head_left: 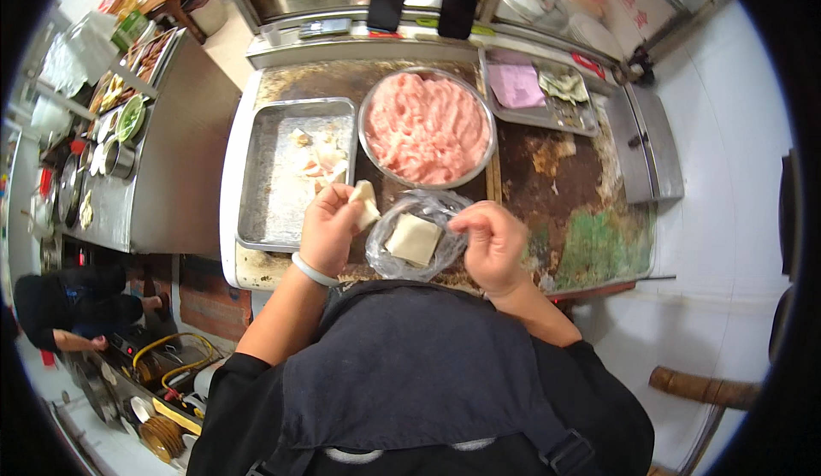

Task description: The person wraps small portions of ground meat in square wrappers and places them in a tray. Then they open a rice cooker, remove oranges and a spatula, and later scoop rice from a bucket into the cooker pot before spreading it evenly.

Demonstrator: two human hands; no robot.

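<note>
My left hand (pixel 327 230) is closed on a pale, soft dough wrapper (pixel 366 204), folded over at the fingertips. It is held between the metal tray and a clear plastic bag. In the opened plastic bag (pixel 382 258) lies a stack of square wrappers (pixel 414 239). My right hand (pixel 494 243) is at the bag's right edge with its fingers curled in; what they hold, if anything, is hidden. Beyond the bag stands a round metal bowl (pixel 364 144) heaped with pink minced meat (pixel 425 125).
A rectangular metal tray (pixel 267 187) with pale scraps stands left of the bowl. Back right, a smaller tray (pixel 547 118) holds pink paper and a crumpled cloth. A steel box (pixel 643 142) borders the worn table on the right. Another person (pixel 73 305) is at lower left.
</note>
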